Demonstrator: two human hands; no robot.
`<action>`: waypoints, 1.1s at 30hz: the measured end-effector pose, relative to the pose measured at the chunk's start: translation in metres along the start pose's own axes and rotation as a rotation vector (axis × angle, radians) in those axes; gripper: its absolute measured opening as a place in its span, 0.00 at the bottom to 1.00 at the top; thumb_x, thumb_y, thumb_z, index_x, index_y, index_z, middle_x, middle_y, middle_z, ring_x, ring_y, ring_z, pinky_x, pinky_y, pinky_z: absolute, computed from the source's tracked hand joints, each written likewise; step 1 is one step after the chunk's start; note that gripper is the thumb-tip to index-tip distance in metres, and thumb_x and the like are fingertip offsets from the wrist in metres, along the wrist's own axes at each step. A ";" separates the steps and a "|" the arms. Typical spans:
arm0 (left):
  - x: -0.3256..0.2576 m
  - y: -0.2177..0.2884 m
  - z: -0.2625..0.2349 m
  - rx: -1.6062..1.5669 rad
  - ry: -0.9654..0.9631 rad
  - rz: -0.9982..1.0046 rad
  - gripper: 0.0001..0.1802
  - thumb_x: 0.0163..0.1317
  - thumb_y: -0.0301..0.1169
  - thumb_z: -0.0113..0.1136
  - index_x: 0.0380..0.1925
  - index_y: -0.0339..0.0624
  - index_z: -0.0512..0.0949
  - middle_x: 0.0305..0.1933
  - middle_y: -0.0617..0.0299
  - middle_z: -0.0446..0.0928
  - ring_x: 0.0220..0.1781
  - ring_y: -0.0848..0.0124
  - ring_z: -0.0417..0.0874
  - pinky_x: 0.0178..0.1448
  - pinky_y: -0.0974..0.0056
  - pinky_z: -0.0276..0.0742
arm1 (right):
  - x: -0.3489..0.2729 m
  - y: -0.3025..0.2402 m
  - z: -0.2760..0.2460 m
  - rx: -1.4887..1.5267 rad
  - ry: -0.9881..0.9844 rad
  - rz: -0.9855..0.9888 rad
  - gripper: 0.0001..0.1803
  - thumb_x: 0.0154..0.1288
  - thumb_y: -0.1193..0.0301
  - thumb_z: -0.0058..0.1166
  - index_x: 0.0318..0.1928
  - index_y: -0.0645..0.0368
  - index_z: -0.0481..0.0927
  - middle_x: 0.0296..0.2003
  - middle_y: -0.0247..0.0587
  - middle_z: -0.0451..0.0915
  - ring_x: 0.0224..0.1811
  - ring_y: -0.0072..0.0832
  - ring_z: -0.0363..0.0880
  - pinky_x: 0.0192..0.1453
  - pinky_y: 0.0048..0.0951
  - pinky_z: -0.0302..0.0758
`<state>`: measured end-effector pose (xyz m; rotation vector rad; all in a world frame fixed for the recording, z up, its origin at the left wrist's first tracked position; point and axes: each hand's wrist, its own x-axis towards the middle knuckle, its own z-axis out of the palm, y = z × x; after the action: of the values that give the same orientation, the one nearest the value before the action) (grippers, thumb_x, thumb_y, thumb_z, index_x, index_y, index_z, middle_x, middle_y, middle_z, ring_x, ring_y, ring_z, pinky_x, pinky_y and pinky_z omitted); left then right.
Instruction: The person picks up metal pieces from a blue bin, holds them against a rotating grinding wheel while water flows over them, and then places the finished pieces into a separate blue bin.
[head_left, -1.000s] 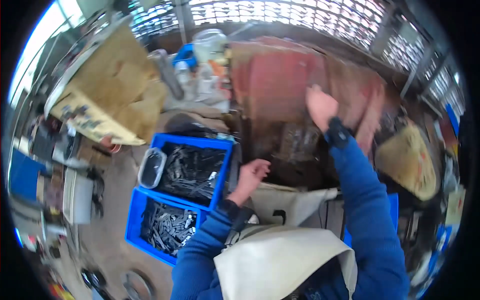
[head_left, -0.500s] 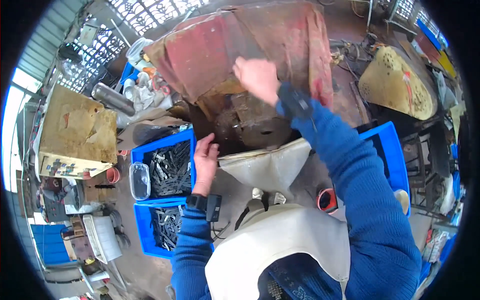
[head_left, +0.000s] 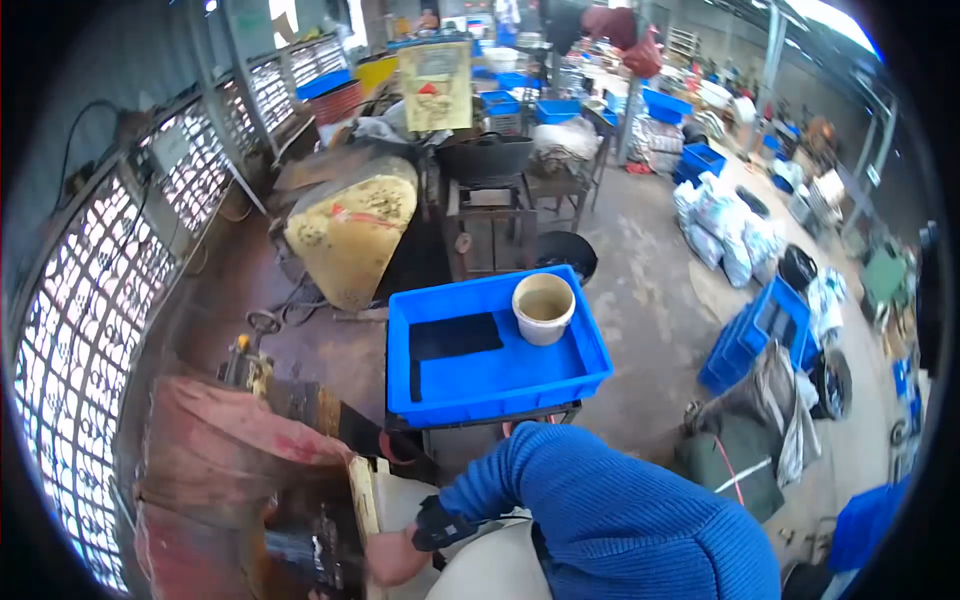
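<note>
My right hand (head_left: 395, 556) is low in the picture, beside the pale edge board (head_left: 364, 497) of a machine draped with a stained red cover (head_left: 225, 430). Its fingers are blurred and partly hidden, so I cannot make out whether they hold anything. A dark band is on the wrist, below a blue knitted sleeve (head_left: 600, 490). Dark, smeared parts (head_left: 325, 545) lie inside the machine, left of this hand. My left hand is out of the picture. Ahead of my right arm stands a blue tray (head_left: 470, 390) holding a black sheet (head_left: 455, 337) and a cream bucket (head_left: 543, 322).
A yellowed, spotted machine guard (head_left: 350, 235) stands beyond the machine, with a black basin (head_left: 487, 155) on a stand behind it. To the right are blue crates (head_left: 755, 335), grey sacks (head_left: 765, 405) and white bags (head_left: 735, 225). A patterned lattice wall (head_left: 85, 330) runs along the left.
The view has swung to the right, bringing the blue tray to the middle. My left hand has left the picture. My right hand has dropped from above the red cover to the machine's near edge.
</note>
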<state>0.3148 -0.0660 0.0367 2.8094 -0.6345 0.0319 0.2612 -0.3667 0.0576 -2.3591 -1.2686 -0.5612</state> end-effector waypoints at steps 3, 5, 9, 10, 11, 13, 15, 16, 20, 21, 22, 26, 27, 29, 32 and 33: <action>0.026 0.020 -0.001 0.151 -0.131 0.091 0.18 0.69 0.37 0.48 0.47 0.35 0.79 0.32 0.38 0.81 0.32 0.43 0.82 0.34 0.46 0.78 | -0.025 -0.002 -0.011 -0.020 -0.146 0.038 0.09 0.48 0.63 0.56 0.18 0.53 0.76 0.20 0.42 0.77 0.23 0.44 0.79 0.22 0.45 0.70; 0.015 0.012 -0.003 0.230 -0.167 0.049 0.18 0.69 0.38 0.47 0.45 0.36 0.80 0.30 0.40 0.81 0.30 0.44 0.82 0.32 0.46 0.77 | -0.026 -0.008 0.004 0.045 -0.163 0.042 0.09 0.48 0.64 0.56 0.19 0.53 0.77 0.21 0.42 0.78 0.24 0.45 0.79 0.24 0.46 0.72; 0.013 -0.031 0.040 0.283 -0.150 0.085 0.17 0.68 0.39 0.49 0.34 0.38 0.82 0.25 0.45 0.80 0.26 0.47 0.81 0.28 0.47 0.75 | -0.026 -0.018 0.005 0.082 -0.160 0.115 0.08 0.47 0.63 0.57 0.20 0.53 0.79 0.21 0.42 0.79 0.25 0.46 0.80 0.27 0.47 0.74; 0.017 -0.047 0.059 0.275 -0.118 0.148 0.17 0.67 0.39 0.49 0.30 0.38 0.82 0.24 0.45 0.79 0.25 0.48 0.81 0.28 0.47 0.75 | -0.024 -0.017 0.003 0.088 -0.153 0.152 0.08 0.46 0.63 0.58 0.20 0.53 0.79 0.21 0.42 0.79 0.25 0.46 0.80 0.28 0.48 0.74; 0.019 -0.059 0.071 0.273 -0.091 0.210 0.17 0.66 0.39 0.50 0.27 0.39 0.81 0.24 0.45 0.79 0.25 0.48 0.81 0.28 0.47 0.75 | -0.020 -0.017 0.001 0.082 -0.149 0.135 0.08 0.46 0.63 0.58 0.20 0.53 0.79 0.21 0.42 0.79 0.25 0.46 0.80 0.28 0.48 0.74; 0.023 -0.076 0.090 0.277 -0.058 0.257 0.18 0.65 0.39 0.51 0.24 0.39 0.81 0.23 0.46 0.79 0.25 0.48 0.81 0.28 0.47 0.75 | -0.016 -0.016 -0.005 0.142 -0.185 0.132 0.10 0.46 0.61 0.59 0.21 0.53 0.79 0.21 0.41 0.79 0.27 0.45 0.81 0.30 0.47 0.75; 0.019 -0.080 0.096 0.182 0.004 0.192 0.18 0.62 0.39 0.53 0.19 0.40 0.80 0.22 0.47 0.78 0.25 0.48 0.81 0.28 0.47 0.75 | -0.009 -0.018 -0.015 0.182 -0.204 0.118 0.11 0.46 0.60 0.60 0.21 0.54 0.80 0.22 0.41 0.80 0.28 0.44 0.81 0.31 0.47 0.76; 0.015 -0.081 0.096 0.189 0.006 0.177 0.18 0.62 0.39 0.53 0.19 0.40 0.80 0.22 0.47 0.78 0.25 0.48 0.81 0.28 0.47 0.75 | -0.005 -0.018 -0.023 0.177 -0.301 0.124 0.12 0.46 0.59 0.60 0.22 0.54 0.80 0.23 0.41 0.80 0.29 0.45 0.81 0.32 0.46 0.76; 0.017 -0.069 0.089 0.214 -0.034 0.145 0.17 0.61 0.38 0.53 0.18 0.41 0.81 0.25 0.47 0.80 0.26 0.49 0.81 0.30 0.47 0.76 | 0.015 -0.012 -0.056 0.200 -0.524 0.206 0.16 0.47 0.55 0.61 0.25 0.55 0.83 0.25 0.43 0.82 0.31 0.46 0.81 0.33 0.46 0.76; 0.011 -0.066 0.085 0.216 -0.037 0.113 0.17 0.61 0.38 0.54 0.18 0.42 0.81 0.25 0.47 0.80 0.27 0.49 0.82 0.31 0.47 0.76 | 0.024 -0.010 -0.059 0.247 -0.565 0.261 0.16 0.47 0.55 0.60 0.25 0.55 0.84 0.25 0.44 0.82 0.31 0.47 0.81 0.33 0.46 0.76; 0.008 -0.061 0.077 0.221 -0.049 0.091 0.17 0.61 0.38 0.54 0.17 0.42 0.81 0.26 0.47 0.81 0.27 0.49 0.82 0.31 0.47 0.76 | 0.033 -0.009 -0.057 0.299 -0.601 0.328 0.16 0.48 0.54 0.60 0.26 0.55 0.85 0.25 0.45 0.82 0.31 0.48 0.81 0.33 0.47 0.77; -0.012 -0.035 -0.011 -0.654 -0.226 -0.459 0.08 0.64 0.24 0.51 0.33 0.32 0.78 0.28 0.45 0.81 0.27 0.57 0.83 0.33 0.58 0.80 | 0.066 -0.008 -0.031 0.262 -0.099 0.713 0.29 0.56 0.43 0.55 0.35 0.61 0.82 0.29 0.55 0.81 0.32 0.52 0.81 0.34 0.47 0.77; -0.020 -0.018 -0.028 -0.546 -0.212 -0.414 0.09 0.63 0.28 0.53 0.33 0.33 0.80 0.27 0.47 0.82 0.29 0.55 0.84 0.37 0.56 0.81 | 0.077 -0.013 -0.025 0.321 -0.049 0.753 0.31 0.57 0.43 0.54 0.36 0.63 0.81 0.29 0.57 0.81 0.32 0.53 0.80 0.34 0.48 0.76; -0.021 0.035 -0.069 -0.392 0.047 -0.235 0.17 0.64 0.37 0.56 0.19 0.39 0.80 0.14 0.53 0.77 0.19 0.55 0.81 0.28 0.52 0.79 | 0.106 -0.027 -0.010 0.477 0.040 0.783 0.33 0.61 0.43 0.51 0.35 0.67 0.79 0.28 0.60 0.80 0.31 0.54 0.80 0.34 0.49 0.75; -0.015 0.065 -0.064 0.046 0.045 -0.125 0.14 0.61 0.39 0.56 0.22 0.43 0.81 0.21 0.48 0.79 0.24 0.49 0.81 0.29 0.48 0.77 | 0.140 -0.022 0.026 0.528 -0.036 0.522 0.20 0.62 0.58 0.50 0.26 0.64 0.80 0.29 0.57 0.79 0.33 0.47 0.79 0.38 0.46 0.74; -0.012 0.083 -0.078 0.016 0.063 -0.076 0.13 0.59 0.38 0.57 0.23 0.42 0.81 0.22 0.46 0.79 0.25 0.49 0.82 0.28 0.47 0.76 | 0.132 -0.006 0.050 -0.094 -0.112 0.257 0.07 0.54 0.67 0.53 0.32 0.48 0.84 0.34 0.40 0.80 0.41 0.39 0.78 0.42 0.39 0.75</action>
<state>0.2717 -0.1135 0.1322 2.8334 -0.5154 0.1109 0.3304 -0.2470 0.0854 -2.6117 -0.9802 -0.4206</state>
